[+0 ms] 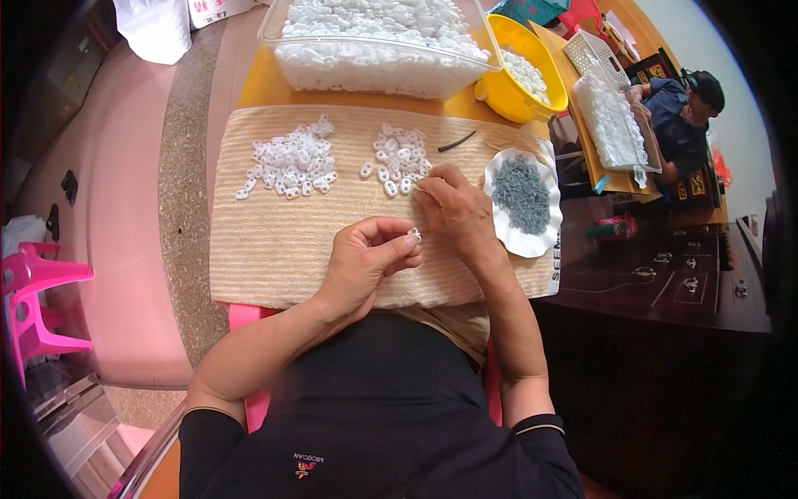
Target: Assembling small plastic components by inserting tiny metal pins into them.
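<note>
My left hand [372,259] is closed, pinching a small white plastic piece [415,235] with holes between thumb and fingertips. To its upper right, my right hand [457,209] reaches down with curled fingers at the near right edge of a loose group of white oval two-holed pieces [399,154]. Its fingertips press together, and what they hold, if anything, is hidden. Further left lies a heaped pile of similar white pieces [295,158]. Beside my right wrist, a white wavy-rimmed dish [521,248] holds many small grey-blue parts [524,195].
A striped beige cloth [274,249] covers the table. At the back stand a clear bin [374,54] and a yellow basin [555,104], both with white pieces. A short dark rod [456,141] lies near the dish. Another person [686,116] sits at the far right by a white-filled tray.
</note>
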### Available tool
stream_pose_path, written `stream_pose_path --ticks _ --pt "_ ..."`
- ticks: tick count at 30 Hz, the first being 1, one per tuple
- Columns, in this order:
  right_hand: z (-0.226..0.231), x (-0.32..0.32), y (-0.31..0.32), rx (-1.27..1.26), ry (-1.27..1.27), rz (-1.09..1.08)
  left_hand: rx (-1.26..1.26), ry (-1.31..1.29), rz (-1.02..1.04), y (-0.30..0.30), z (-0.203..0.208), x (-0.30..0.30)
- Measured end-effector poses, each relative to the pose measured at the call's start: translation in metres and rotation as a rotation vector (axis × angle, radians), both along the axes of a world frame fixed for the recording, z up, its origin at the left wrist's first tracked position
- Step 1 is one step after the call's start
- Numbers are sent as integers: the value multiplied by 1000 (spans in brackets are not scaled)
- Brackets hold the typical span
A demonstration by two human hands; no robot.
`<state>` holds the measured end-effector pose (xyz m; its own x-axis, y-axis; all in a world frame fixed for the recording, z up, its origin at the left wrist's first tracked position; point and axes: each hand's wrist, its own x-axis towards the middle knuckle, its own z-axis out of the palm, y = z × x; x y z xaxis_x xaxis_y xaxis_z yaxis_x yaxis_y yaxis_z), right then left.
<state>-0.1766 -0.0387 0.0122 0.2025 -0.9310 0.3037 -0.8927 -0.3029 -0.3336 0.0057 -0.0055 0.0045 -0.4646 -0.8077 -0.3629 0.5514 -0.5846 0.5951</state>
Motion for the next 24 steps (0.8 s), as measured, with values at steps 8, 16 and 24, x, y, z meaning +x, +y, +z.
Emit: stream_pose_path --ticks 8,16,24 --pt "3 10 -7 129 9 26 12 32 9 0 0 0" --pt "-8 2 -7 29 -25 62 7 35 9 0 2 0" --pt "-1 1 -1 -7 -77 159 6 23 5 0 1 1"
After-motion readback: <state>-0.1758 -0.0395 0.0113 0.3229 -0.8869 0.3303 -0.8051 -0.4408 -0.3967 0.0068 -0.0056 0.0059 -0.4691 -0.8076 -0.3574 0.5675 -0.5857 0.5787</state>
